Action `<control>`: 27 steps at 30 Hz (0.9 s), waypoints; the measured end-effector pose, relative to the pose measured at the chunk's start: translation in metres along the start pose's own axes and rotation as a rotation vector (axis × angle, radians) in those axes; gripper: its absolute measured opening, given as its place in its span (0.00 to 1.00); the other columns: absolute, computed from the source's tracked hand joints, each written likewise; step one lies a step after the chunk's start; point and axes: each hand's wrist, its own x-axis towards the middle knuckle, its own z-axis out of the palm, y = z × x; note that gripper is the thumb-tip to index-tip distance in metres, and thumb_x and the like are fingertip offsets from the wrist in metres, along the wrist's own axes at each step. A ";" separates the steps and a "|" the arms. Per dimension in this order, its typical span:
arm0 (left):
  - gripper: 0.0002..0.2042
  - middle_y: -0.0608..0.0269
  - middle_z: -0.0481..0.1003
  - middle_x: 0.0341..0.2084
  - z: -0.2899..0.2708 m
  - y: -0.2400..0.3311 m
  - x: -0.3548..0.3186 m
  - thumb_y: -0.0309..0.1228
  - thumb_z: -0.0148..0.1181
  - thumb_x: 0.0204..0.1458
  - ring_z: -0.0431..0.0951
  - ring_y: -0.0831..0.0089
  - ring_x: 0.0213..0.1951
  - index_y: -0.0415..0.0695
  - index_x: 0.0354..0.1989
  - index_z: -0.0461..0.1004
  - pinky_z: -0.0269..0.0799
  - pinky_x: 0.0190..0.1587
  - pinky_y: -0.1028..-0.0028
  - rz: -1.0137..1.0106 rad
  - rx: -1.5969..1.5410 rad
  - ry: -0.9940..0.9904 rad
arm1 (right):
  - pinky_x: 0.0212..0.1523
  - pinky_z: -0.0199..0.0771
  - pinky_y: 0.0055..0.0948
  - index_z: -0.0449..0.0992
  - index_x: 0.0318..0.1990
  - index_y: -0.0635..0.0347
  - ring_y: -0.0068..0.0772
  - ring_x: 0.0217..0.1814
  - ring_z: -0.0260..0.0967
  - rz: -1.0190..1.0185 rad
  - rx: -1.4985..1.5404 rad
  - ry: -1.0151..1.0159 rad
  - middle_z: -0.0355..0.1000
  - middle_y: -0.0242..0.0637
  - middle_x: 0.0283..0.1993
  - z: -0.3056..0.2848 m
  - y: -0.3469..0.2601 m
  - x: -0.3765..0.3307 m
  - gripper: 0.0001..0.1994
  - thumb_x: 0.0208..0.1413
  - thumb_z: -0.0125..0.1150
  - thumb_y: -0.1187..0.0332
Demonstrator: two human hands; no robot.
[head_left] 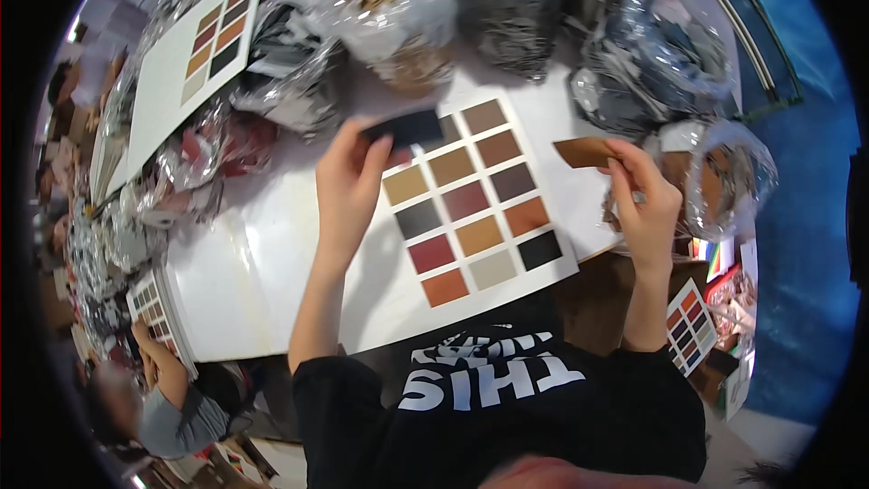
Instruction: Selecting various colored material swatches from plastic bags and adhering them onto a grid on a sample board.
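Currently, blackish rectangular swatch is pinched by left hand, thin brown swatch by right hand; loosened, either could be dropped.

Showing smooth, matt swatches on card
Glinting in crinkled, glossy plastic bags — looking smooth on the tabletop, matt in the cloth shirt
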 end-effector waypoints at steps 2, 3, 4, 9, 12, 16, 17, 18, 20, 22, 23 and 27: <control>0.09 0.56 0.77 0.33 -0.040 -0.021 -0.044 0.26 0.46 0.62 0.79 0.74 0.33 0.32 0.42 0.69 0.75 0.39 0.76 -0.118 0.153 0.048 | 0.29 0.75 0.25 0.74 0.41 0.63 0.33 0.29 0.77 -0.022 -0.002 -0.098 0.77 0.40 0.35 0.033 -0.013 0.007 0.08 0.54 0.59 0.78; 0.08 0.56 0.78 0.30 -0.055 -0.028 -0.063 0.25 0.46 0.62 0.80 0.74 0.33 0.32 0.41 0.69 0.74 0.38 0.77 -0.152 0.155 0.106 | 0.29 0.75 0.26 0.74 0.40 0.64 0.33 0.29 0.77 -0.017 0.009 -0.157 0.77 0.40 0.35 0.048 -0.020 0.008 0.07 0.54 0.59 0.78; 0.07 0.56 0.78 0.27 -0.065 -0.037 -0.079 0.24 0.46 0.62 0.80 0.75 0.33 0.33 0.39 0.70 0.73 0.37 0.78 -0.188 0.151 0.158 | 0.29 0.75 0.26 0.73 0.39 0.64 0.34 0.29 0.77 -0.010 0.012 -0.215 0.77 0.40 0.35 0.062 -0.025 0.009 0.06 0.54 0.59 0.78; 0.09 0.55 0.76 0.47 -0.090 -0.070 -0.140 0.21 0.48 0.57 0.77 0.71 0.45 0.35 0.43 0.73 0.70 0.48 0.75 -0.330 -0.006 0.032 | 0.32 0.74 0.23 0.68 0.54 0.58 0.29 0.29 0.76 0.077 0.233 -0.517 0.77 0.40 0.31 0.136 -0.058 -0.001 0.19 0.54 0.59 0.78; 0.09 0.55 0.71 0.53 -0.066 -0.085 -0.151 0.20 0.49 0.57 0.71 0.72 0.52 0.36 0.42 0.74 0.66 0.52 0.75 -0.330 -0.299 0.026 | 0.39 0.74 0.23 0.69 0.56 0.58 0.26 0.36 0.78 0.166 0.437 -0.757 0.78 0.39 0.33 0.175 -0.084 -0.021 0.20 0.55 0.59 0.76; 0.05 0.62 0.72 0.24 -0.066 -0.079 -0.137 0.21 0.55 0.54 0.72 0.73 0.29 0.38 0.37 0.76 0.66 0.34 0.77 -0.241 0.040 0.234 | 0.34 0.73 0.17 0.75 0.38 0.67 0.20 0.32 0.75 0.274 0.494 -0.819 0.76 0.34 0.31 0.208 -0.096 -0.039 0.07 0.52 0.63 0.77; 0.05 0.62 0.72 0.24 -0.070 -0.079 -0.135 0.21 0.55 0.54 0.72 0.73 0.29 0.38 0.37 0.76 0.66 0.34 0.77 -0.253 0.035 0.233 | 0.30 0.72 0.16 0.73 0.35 0.67 0.18 0.29 0.73 0.298 0.533 -0.788 0.74 0.32 0.27 0.215 -0.094 -0.041 0.05 0.54 0.62 0.76; 0.04 0.61 0.71 0.23 -0.077 -0.081 -0.135 0.21 0.56 0.53 0.72 0.70 0.28 0.39 0.36 0.76 0.65 0.32 0.75 -0.242 0.125 0.184 | 0.30 0.72 0.16 0.73 0.35 0.67 0.18 0.29 0.73 0.309 0.529 -0.794 0.74 0.32 0.27 0.220 -0.091 -0.041 0.05 0.54 0.62 0.76; 0.04 0.60 0.70 0.22 -0.084 -0.084 -0.133 0.21 0.57 0.52 0.71 0.67 0.26 0.40 0.35 0.76 0.65 0.30 0.74 -0.242 0.212 0.128 | 0.27 0.69 0.15 0.73 0.35 0.66 0.16 0.26 0.71 0.573 0.645 -0.833 0.72 0.30 0.25 0.229 -0.085 -0.042 0.04 0.55 0.61 0.76; 0.05 0.59 0.70 0.22 -0.087 -0.088 -0.130 0.21 0.58 0.51 0.70 0.64 0.25 0.41 0.36 0.77 0.65 0.28 0.72 -0.284 0.206 0.062 | 0.22 0.63 0.14 0.72 0.33 0.65 0.14 0.23 0.68 0.577 0.661 -0.829 0.71 0.29 0.23 0.241 -0.079 -0.044 0.04 0.56 0.61 0.76; 0.05 0.59 0.70 0.22 -0.088 -0.088 -0.128 0.21 0.58 0.51 0.70 0.64 0.25 0.41 0.36 0.77 0.65 0.28 0.72 -0.294 0.203 0.056 | 0.22 0.61 0.14 0.71 0.33 0.65 0.13 0.21 0.66 0.680 0.693 -0.820 0.70 0.28 0.22 0.246 -0.078 -0.043 0.05 0.56 0.60 0.74; 0.06 0.59 0.76 0.27 -0.086 -0.096 -0.119 0.20 0.57 0.49 0.73 0.60 0.27 0.41 0.35 0.76 0.68 0.31 0.67 -0.185 0.400 0.145 | 0.20 0.57 0.14 0.69 0.32 0.63 0.11 0.19 0.62 0.761 0.606 -0.753 0.68 0.26 0.19 0.269 -0.056 -0.040 0.06 0.57 0.59 0.72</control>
